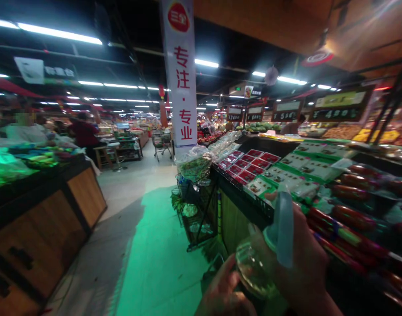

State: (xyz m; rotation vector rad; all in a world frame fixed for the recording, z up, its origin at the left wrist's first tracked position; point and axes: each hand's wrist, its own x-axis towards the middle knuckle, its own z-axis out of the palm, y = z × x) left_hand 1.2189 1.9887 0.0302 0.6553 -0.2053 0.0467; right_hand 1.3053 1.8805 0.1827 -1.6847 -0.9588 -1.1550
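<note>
A clear, rounded bottle (255, 270) with a long pale grey-blue plastic top (284, 230) is held tilted at the lower right, and blur hides its details. My right hand (301, 263) wraps round its upper part, fingers behind the pale top. Lower down, my left hand (225, 292) has its fingers curled against the bottle's side, partly cut off by the frame's bottom edge. Just beyond my right hand, packaged sausages (345, 228) and flat green-and-white packs (293, 175) lie on a sloping display.
Red packs (250, 164) fill the display's far part. A wire cart (196, 219) with bagged greens stands at its end, beside a white pillar (181, 79). A wood-fronted produce counter (56, 219) runs along the left; a person in dark red (85, 131) is beyond it. Between them lies a floor aisle (154, 250).
</note>
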